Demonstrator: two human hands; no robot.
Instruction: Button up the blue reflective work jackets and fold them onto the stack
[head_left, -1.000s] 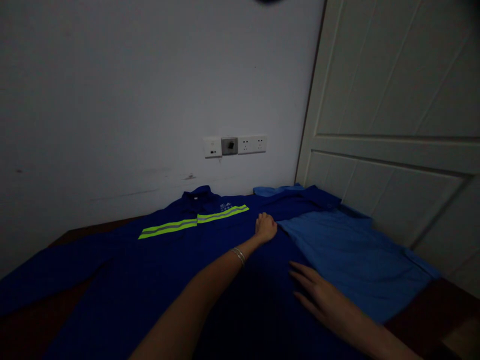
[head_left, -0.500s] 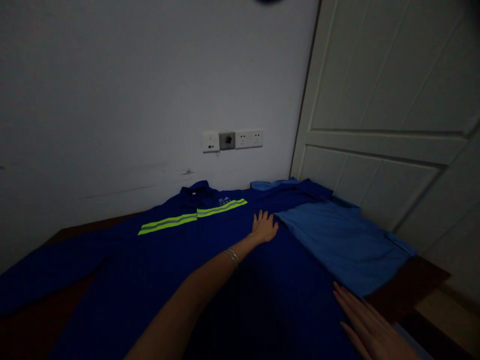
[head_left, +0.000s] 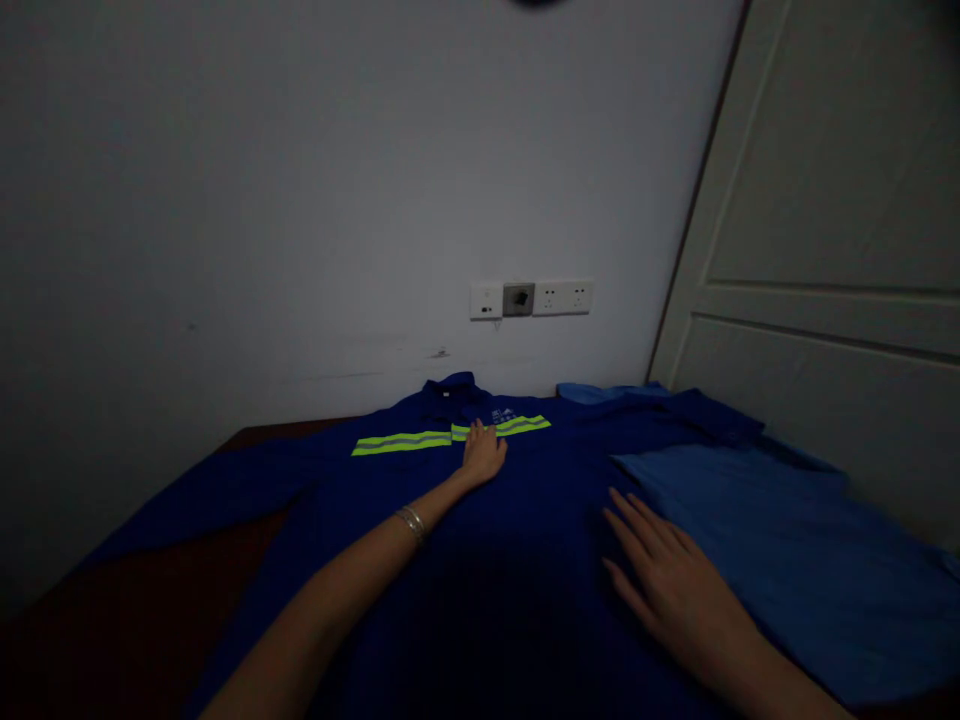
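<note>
A dark blue work jacket (head_left: 480,560) with a yellow-green reflective stripe (head_left: 405,441) lies spread flat on a dark wooden surface (head_left: 255,436). My left hand (head_left: 482,452), a bracelet on its wrist, rests flat on the jacket's chest just below the stripe, fingers stretched out. Further forward and to the right, my right hand (head_left: 660,572) lies palm down with fingers apart on the jacket, beside the edge of a lighter blue garment (head_left: 795,550). Neither hand holds anything.
A white wall stands right behind the surface, with a row of sockets and a switch (head_left: 531,298). A white panelled door (head_left: 840,250) closes off the right side. The jacket's left sleeve (head_left: 225,490) stretches out toward the left edge.
My left hand has slid left from the lighter garment's edge to the chest under the stripe. My right hand came forward from the near edge onto the jacket. The view has shifted left.
</note>
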